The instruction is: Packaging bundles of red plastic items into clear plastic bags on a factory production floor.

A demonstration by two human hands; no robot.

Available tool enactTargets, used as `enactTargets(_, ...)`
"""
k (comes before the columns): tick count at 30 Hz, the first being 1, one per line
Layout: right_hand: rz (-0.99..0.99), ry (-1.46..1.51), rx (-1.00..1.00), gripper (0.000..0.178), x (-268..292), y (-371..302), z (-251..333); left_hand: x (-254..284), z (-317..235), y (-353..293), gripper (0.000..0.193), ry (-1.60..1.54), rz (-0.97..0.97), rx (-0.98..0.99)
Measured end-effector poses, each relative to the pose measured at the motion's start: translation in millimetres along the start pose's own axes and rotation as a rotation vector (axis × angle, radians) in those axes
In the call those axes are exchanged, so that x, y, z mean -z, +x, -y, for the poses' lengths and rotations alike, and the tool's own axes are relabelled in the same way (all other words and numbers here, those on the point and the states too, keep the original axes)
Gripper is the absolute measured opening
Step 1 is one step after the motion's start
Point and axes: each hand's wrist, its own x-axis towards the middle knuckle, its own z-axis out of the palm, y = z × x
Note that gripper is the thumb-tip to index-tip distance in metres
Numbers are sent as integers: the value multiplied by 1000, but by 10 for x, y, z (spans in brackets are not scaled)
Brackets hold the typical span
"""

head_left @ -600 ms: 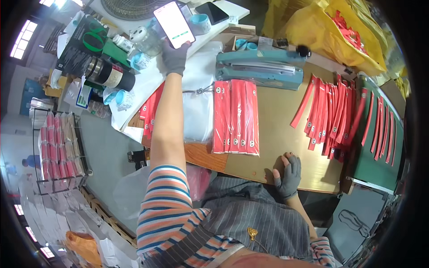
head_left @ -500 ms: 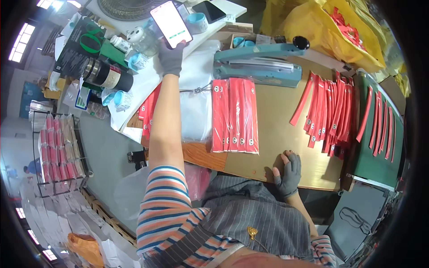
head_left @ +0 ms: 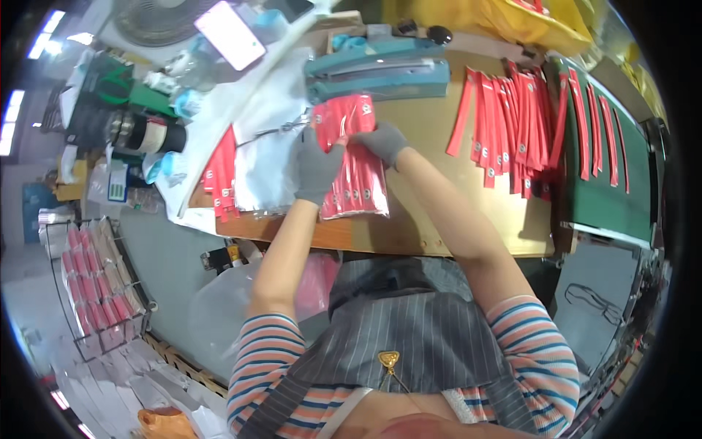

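Gripping the red packet point(head_left: 361, 177) between them are left hand point(head_left: 317, 168) and right hand point(head_left: 385, 143).

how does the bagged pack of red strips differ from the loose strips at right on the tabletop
The bagged pack is in clear plastic; the loose strips are uncovered. The bagged pack lines up neatly; the loose strips overlap unevenly. The left hand and right hand grip the bagged pack; the loose strips lie untouched. Both are red.
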Motion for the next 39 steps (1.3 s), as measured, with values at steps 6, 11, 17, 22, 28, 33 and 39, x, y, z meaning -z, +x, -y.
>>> enactTargets(6,196,551,354,45,191,-251,-171,351,-379,248,60,-726,216,293)
enactTargets(11,5,602,705,31,418,-683,363,462,-658,226,35,-813,443,203)
enactTargets(17,-257,311,654,16,661,-558,519,217,-652,226,41,-955,489,180)
enactTargets(22,-617,203,747,34,870,-260,535,-4,-614,308,27,-926,433,308)
enactTargets(28,-849,-174,655,57,1625,475,845,-373,-414,531,40,-1083,527,471)
enactTargets(33,-679,-647,675,44,1329,191,1470,-520,-244,830,39,-1157,458,675)
enactTargets(39,-843,-870,501,23,1407,602,715,-653,-224,887,30,-1084,520,779)
